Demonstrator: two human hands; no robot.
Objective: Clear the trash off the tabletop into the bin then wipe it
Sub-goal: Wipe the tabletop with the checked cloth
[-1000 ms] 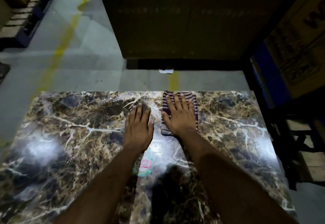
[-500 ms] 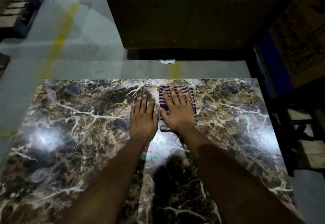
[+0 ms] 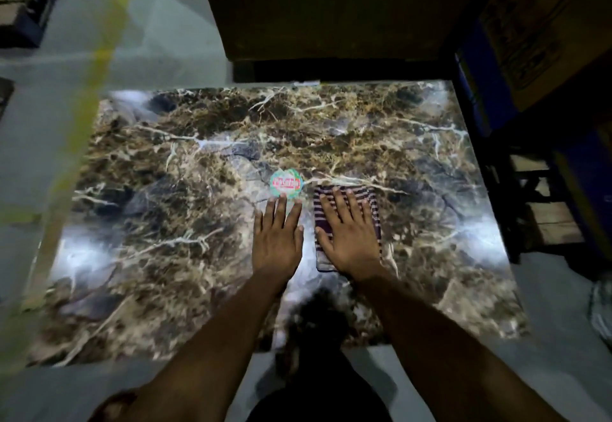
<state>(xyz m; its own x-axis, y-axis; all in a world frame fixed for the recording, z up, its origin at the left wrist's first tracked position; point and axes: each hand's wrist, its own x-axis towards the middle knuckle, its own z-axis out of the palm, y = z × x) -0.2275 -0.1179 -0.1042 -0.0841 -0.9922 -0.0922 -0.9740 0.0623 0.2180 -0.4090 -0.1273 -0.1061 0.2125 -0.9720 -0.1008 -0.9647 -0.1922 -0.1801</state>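
The tabletop (image 3: 172,169) is a glossy slab patterned like dark brown marble, veined in cream and grey, with bright patches of glare near its left and right edges; it serves as the landmark here. Near its middle lies a folded cloth (image 3: 373,204), soft, rectangular, striped purple and white; the right hand (image 3: 347,232) presses flat on top of it, fingers spread wide and gripping nothing, covering most of the fabric so that only the far edge, the right side and a strip at the near left show. Just left of the cloth the left hand (image 3: 277,237) rests palm down on the bare surface, fingers straight and close together, holding nothing. Touching or almost touching its fingertips, farther in, sits a small round sticker (image 3: 286,183), teal with a red band of print too blurred to read. Beyond the far edge of the tabletop stands a large dark cardboard box (image 3: 331,7); off its left side runs grey floor with a yellow painted line (image 3: 99,57); off its right side, dim shelving (image 3: 543,209).
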